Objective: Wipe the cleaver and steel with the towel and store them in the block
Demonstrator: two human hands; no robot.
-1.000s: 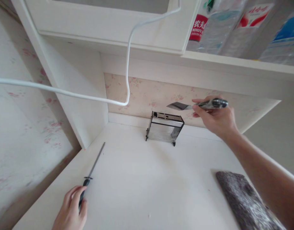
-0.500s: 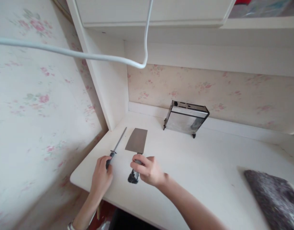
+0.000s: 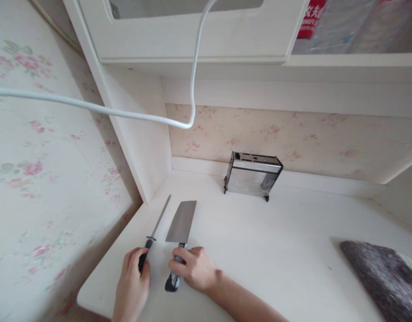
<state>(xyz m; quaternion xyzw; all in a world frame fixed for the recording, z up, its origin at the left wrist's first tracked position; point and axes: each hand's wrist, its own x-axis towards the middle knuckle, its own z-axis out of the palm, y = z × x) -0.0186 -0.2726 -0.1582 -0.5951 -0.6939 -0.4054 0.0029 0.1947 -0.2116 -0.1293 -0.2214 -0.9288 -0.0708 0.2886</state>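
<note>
My left hand [image 3: 132,278] is closed round the black handle of a honing steel [image 3: 160,218], whose thin rod points away across the white desk. To the right of it, my right hand [image 3: 193,268] grips the handle of a cleaver [image 3: 182,222]. The cleaver's broad grey blade points away from me, close to the desktop; I cannot tell whether it touches. Its black handle end, with whitish patches, sticks out below my fingers. Steel and cleaver are side by side and apart.
A slim metal knife holder [image 3: 253,175] with slots in its top stands near the desk's back edge. A dark mottled furry item [image 3: 382,275] lies at the right. A white cable [image 3: 132,114] hangs in front, below a cabinet [image 3: 192,42]. Floral wall [image 3: 41,188] at left.
The view has tilted up, so the hands, steel and cleaver appear lower and more of the cabinet shows. Both hands keep their holds.
</note>
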